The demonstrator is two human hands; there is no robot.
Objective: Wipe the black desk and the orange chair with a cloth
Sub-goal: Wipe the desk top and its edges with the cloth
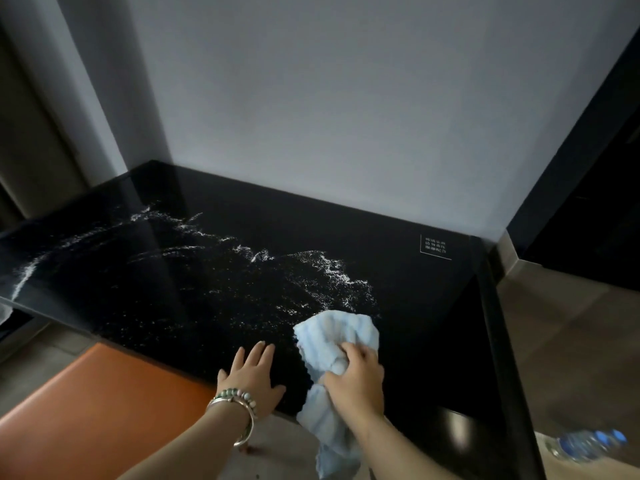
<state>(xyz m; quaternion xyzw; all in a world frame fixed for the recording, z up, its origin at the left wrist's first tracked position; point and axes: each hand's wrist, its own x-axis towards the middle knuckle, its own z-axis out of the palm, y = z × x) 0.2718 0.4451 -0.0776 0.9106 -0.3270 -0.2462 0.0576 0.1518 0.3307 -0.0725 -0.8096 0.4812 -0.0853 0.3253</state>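
One pale blue ribbed cloth lies bunched on the near right part of the glossy black tabletop, its upper part spread on the surface and its lower end hanging over the front edge. The right hand is clenched around the middle of the cloth, fingers curled into the fabric and pressing it to the tabletop. Just to its left, apart from the cloth, the left hand rests flat near the front edge, fingers straight and slightly spread, holding nothing; its wrist wears a string of greenish beads and a silver bangle. White streaks and specks run across the tabletop from the far left toward the cloth, thickest just beyond it. A small box of white printed characters sits near the far right corner; the text is too small to read. Below the front edge on the left shows the orange chair, its smooth seat tucked partly under the tabletop. A grey wall stands behind. At the lower right, on the floor, lies a blurred clear plastic bottle with blue markings.
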